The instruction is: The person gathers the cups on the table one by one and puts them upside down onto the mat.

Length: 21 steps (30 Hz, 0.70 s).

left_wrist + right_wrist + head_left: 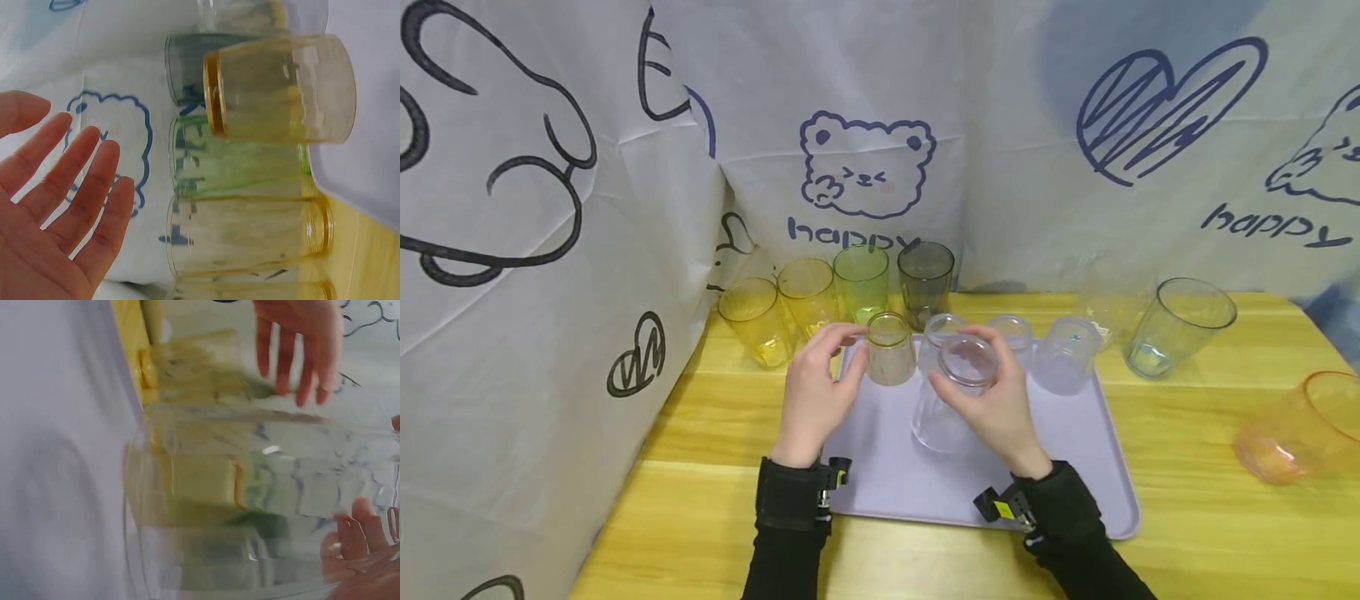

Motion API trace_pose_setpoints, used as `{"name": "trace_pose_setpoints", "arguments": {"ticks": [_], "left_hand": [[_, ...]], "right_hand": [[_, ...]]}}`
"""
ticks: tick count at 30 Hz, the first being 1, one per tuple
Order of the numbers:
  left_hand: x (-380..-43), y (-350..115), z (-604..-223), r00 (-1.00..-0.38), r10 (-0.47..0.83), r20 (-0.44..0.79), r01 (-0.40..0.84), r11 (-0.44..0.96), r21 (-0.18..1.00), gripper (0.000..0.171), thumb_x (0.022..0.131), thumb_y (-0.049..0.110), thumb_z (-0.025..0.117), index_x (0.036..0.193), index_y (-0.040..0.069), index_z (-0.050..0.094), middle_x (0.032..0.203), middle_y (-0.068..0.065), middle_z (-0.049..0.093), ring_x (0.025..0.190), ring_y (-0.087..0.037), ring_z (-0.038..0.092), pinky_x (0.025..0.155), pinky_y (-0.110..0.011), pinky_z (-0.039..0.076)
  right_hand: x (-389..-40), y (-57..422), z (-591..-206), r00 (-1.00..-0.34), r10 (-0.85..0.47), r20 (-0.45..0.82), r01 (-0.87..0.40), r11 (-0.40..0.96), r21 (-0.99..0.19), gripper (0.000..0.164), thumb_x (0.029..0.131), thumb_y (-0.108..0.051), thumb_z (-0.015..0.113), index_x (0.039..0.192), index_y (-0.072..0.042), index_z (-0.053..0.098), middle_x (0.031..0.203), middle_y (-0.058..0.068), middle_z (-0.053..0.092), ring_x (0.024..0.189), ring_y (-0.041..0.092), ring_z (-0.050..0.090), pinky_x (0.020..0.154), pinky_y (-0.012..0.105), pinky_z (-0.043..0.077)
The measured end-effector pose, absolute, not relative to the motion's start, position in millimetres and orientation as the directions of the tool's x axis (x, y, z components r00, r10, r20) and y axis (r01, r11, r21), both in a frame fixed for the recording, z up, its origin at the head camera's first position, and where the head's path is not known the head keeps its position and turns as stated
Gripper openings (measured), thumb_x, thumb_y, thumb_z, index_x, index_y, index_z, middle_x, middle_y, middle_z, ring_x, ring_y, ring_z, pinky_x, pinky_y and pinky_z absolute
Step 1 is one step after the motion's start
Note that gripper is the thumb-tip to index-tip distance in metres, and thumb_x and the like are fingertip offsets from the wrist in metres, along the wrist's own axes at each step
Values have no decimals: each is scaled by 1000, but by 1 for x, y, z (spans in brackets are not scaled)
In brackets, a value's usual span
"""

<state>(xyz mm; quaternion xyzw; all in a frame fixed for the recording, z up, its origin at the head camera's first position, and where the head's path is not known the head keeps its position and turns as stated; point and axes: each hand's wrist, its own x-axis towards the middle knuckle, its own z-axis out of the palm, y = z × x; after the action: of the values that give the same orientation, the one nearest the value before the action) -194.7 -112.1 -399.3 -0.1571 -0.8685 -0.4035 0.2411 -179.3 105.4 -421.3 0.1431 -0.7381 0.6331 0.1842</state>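
An amber-tinted glass (891,360) stands upside down on the far left of the pale lilac tray (887,487). Beside it is my left hand (815,390); the left wrist view shows its fingers (94,187) nearly straight and spread, apart from the amber glass (275,94). My right hand (1003,412) grips a clear glass (936,425) near its base, which points up while the wide mouth faces down. In the right wrist view this clear glass (200,437) appears above the tray, with fingertips (365,519) seen through its wall.
Upside-down clear glasses (1067,354) stand along the tray's far side. Behind it are yellow glasses (808,292), a green glass (861,279) and a grey glass (925,279). To the right stand a bluish glass (1180,329) and an orange glass (1292,433).
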Motion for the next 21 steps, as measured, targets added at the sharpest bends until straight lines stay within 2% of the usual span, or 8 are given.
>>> {"name": "trace_pose_setpoints", "arguments": {"ticks": [4,7,15,21], "left_hand": [[-195,-120,-398,-840,35,541,442,624,644,18,96,12,65,111,5,72,111,-10,74,98,-26,70,90,-43,59],[-195,-123,-398,-840,25,541,437,621,650,17,96,11,65,110,6,73,111,-10,74,98,-26,71,90,-42,60],[-197,-128,-399,-851,-7,525,416,601,683,18,95,10,65,111,6,73,111,-12,74,99,-28,72,91,-44,60],[-197,-132,-399,-862,-16,506,397,601,694,19,96,12,64,112,6,72,112,-11,74,99,-26,72,91,-44,60]], "right_hand": [[-184,80,-430,-891,-35,452,-450,192,-872,61,76,-1,83,129,2,53,121,18,65,113,27,64,104,38,49],[-189,64,-436,-891,-74,449,-453,219,-864,62,76,-6,84,129,2,53,122,17,64,116,32,62,106,49,47],[-203,39,-441,-887,-134,442,-462,242,-853,63,78,-14,85,130,0,52,125,17,63,118,32,62,104,51,50],[-211,27,-446,-880,-174,442,-473,231,-850,64,78,-14,85,129,1,51,126,17,63,117,33,62,101,54,52]]}}
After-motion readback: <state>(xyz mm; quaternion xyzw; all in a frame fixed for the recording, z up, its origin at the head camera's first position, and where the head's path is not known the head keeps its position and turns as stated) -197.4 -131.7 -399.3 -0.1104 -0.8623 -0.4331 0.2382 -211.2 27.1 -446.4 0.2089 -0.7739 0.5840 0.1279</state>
